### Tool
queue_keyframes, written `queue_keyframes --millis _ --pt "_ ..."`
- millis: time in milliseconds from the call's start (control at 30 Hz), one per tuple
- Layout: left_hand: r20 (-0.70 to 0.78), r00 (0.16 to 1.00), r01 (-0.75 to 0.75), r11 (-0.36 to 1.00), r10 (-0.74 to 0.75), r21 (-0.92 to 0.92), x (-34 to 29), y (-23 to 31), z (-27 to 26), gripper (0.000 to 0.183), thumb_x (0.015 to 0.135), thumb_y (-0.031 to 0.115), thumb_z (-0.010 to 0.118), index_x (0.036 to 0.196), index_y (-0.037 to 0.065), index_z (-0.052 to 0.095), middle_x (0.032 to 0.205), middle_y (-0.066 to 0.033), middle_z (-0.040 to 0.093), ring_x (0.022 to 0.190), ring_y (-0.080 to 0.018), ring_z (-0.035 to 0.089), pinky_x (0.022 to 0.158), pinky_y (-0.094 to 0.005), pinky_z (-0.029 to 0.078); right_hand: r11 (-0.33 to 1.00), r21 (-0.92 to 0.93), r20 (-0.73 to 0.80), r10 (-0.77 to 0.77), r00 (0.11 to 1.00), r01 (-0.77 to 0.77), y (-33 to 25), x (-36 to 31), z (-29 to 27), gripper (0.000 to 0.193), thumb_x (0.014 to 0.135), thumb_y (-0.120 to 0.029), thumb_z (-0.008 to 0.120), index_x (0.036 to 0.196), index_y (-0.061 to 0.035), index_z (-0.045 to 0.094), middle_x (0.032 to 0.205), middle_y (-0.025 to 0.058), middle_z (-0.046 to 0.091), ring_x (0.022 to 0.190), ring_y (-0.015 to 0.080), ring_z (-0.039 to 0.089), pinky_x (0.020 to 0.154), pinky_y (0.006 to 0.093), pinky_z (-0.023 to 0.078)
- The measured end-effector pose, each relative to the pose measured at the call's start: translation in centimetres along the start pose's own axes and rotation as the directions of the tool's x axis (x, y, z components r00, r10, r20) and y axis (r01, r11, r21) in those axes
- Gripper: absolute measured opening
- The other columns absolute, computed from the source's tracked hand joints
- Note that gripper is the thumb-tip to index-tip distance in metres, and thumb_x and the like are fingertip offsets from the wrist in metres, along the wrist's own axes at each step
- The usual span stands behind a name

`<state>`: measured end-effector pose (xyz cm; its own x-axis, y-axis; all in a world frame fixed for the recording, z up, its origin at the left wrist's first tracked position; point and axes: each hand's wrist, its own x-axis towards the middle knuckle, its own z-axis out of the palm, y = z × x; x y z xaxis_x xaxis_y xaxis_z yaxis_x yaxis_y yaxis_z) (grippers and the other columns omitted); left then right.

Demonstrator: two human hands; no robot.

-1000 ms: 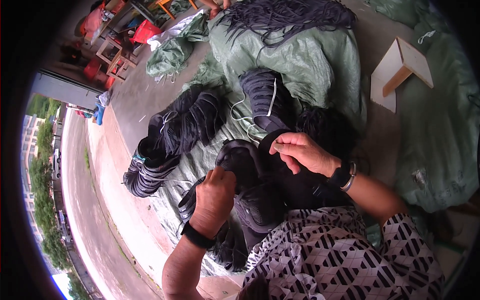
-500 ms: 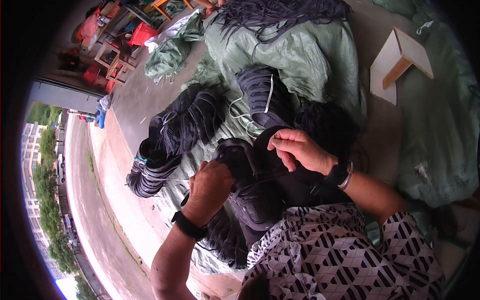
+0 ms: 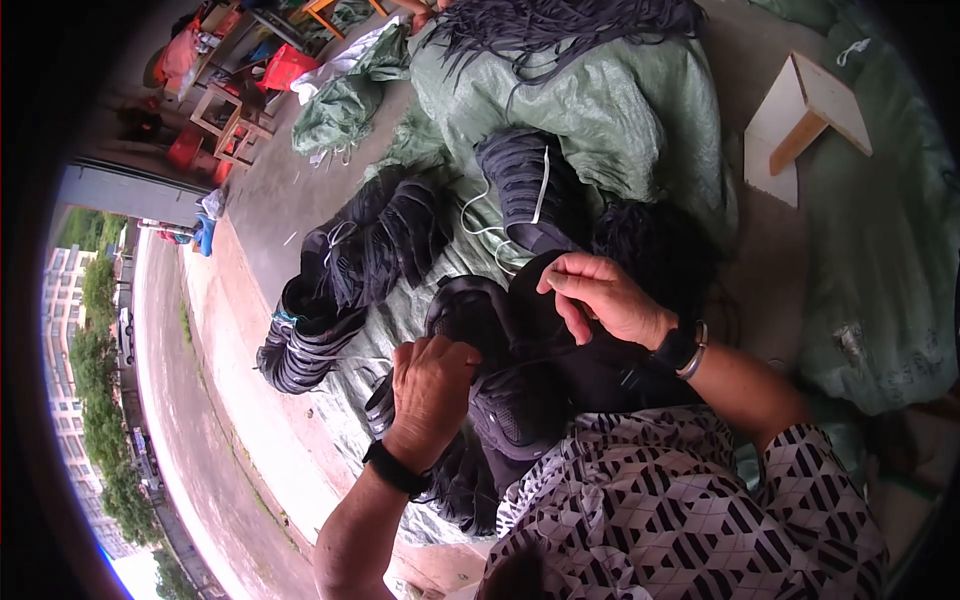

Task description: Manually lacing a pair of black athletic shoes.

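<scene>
A black mesh shoe upper (image 3: 518,405) lies across my lap, its padded collar (image 3: 470,290) pointing away from me. My left hand (image 3: 432,395) is curled over the left side of this upper, fingers closed; what they grip, if anything, is hidden. To the right, my right hand (image 3: 605,298) is raised over dark fabric, thumb and forefinger pressed together, the other fingers bent. Anything in that pinch is too dark and small to make out. Beyond my hands, a stack of nested black uppers (image 3: 530,190) is tied with a white cord (image 3: 543,187).
More bundled black uppers (image 3: 385,235) rest at the left on a green woven sheet (image 3: 350,365). Black laces (image 3: 570,30) are heaped on a bulging green sack (image 3: 560,100). A small wooden stool (image 3: 800,125) lies tipped at the right. Red containers and stools stand far left.
My left hand has shifted slightly right, its wrist turning more upright, fingers still curled. My right hand has hardly moved and keeps its pinch.
</scene>
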<state>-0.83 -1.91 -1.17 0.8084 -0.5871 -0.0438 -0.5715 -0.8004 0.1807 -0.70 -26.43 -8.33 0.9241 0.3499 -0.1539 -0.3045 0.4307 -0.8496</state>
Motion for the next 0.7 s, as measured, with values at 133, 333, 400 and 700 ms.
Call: queue_keyframes --millis 133,333,400,700 --pt "-0.117 0.987 0.118 0.992 -0.113 0.042 -0.6 1.2 1.3 0.007 0.077 0.008 0.06 0.081 0.014 0.061 0.079 -0.0027 0.059 0.081 -0.023 0.056 0.075 -0.0363 0.038 0.998 -0.055 0.017 0.004 1.0 -0.004 -0.2 0.0 0.1 0.026 0.098 -0.024 0.047 0.098 -0.0003 0.056 0.058 0.0027 0.053 0.044 0.0108 0.053 0.043 0.0233 0.044" --pt "-0.218 0.955 0.183 0.979 -0.2 -0.095 -0.5 2.0 2.3 0.023 0.074 0.003 0.06 0.095 0.011 0.058 0.082 -0.0033 0.06 0.082 -0.0236 0.057 0.072 -0.0377 0.041 0.997 -0.083 0.015 0.01 1.0 -0.008 -0.2 0.1 0.5 0.025 0.097 -0.024 0.048 0.098 -0.0001 0.057 0.058 0.0028 0.054 0.044 0.0109 0.054 0.042 0.0229 0.044" --pt "-0.188 0.96 0.189 0.976 -0.207 -0.109 -0.2 2.1 2.1 0.02 0.076 0.005 0.057 0.096 0.011 0.058 0.081 -0.0037 0.06 0.08 -0.0232 0.057 0.07 -0.0371 0.04 0.997 -0.068 0.005 0.028 1.0 -0.027 -0.2 0.1 0.5 0.025 0.097 -0.024 0.048 0.098 -0.0001 0.057 0.057 0.0029 0.054 0.044 0.0109 0.054 0.042 0.0228 0.044" --pt "0.109 0.96 -0.275 0.798 0.257 0.536 1.2 2.8 1.5 0.006 0.067 0.015 0.062 0.073 0.013 0.059 0.076 -0.0026 0.055 0.082 -0.0206 0.053 0.069 -0.0335 0.04 0.974 -0.212 0.055 0.098 0.994 -0.084 -1.9 0.2 1.1 0.023 0.095 -0.017 0.05 0.108 0.0014 0.055 0.069 0.0074 0.062 0.049 0.0113 0.058 0.046 0.0222 0.046"
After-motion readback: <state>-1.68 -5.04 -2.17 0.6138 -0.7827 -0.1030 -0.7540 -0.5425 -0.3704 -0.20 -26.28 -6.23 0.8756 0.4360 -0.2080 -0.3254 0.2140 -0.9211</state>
